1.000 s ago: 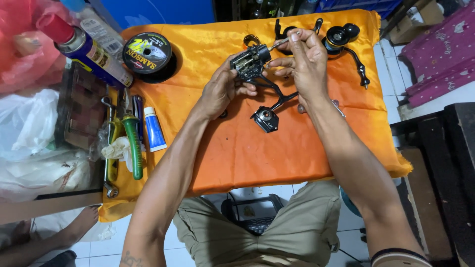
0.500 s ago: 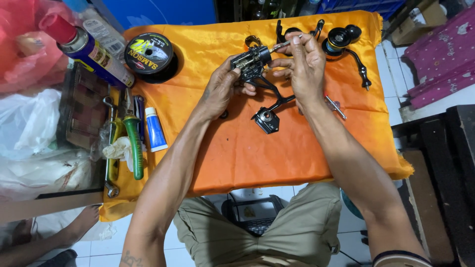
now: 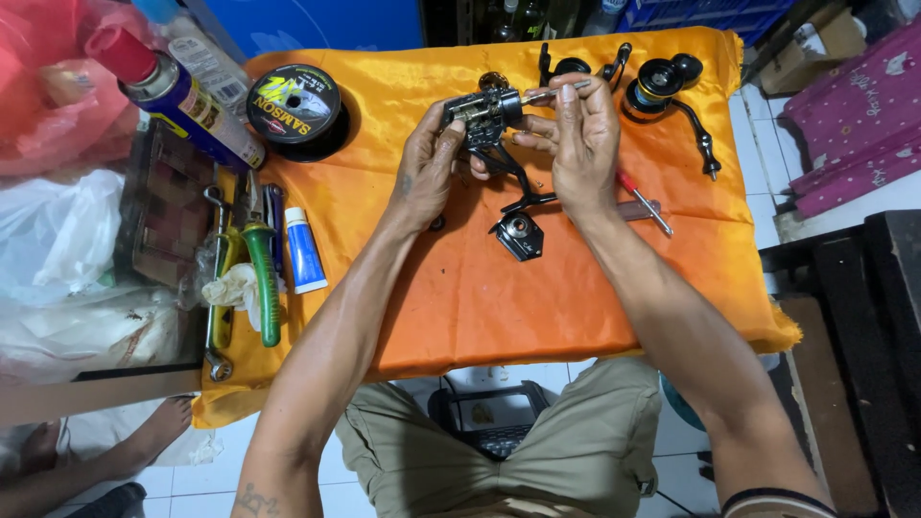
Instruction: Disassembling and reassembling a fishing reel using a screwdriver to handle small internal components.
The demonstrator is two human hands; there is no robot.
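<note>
Hands hold a small black fishing reel body up over the far middle of the orange cloth on the tabletop. The left hand has its fingers closed around the reel's side. The right hand pinches a thin metal tool that pokes into it. The reel looks hard, a bit heavy and maybe greasy, so its chunky body looks like the best place to hold. A loose black part lies just near.

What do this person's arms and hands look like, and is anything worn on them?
Both arms are bare, no sleeves or gloves. The left hand and right hand wear no rings or watch. A dark tattoo marks the left forearm; a dark band circles the right arm.
</note>
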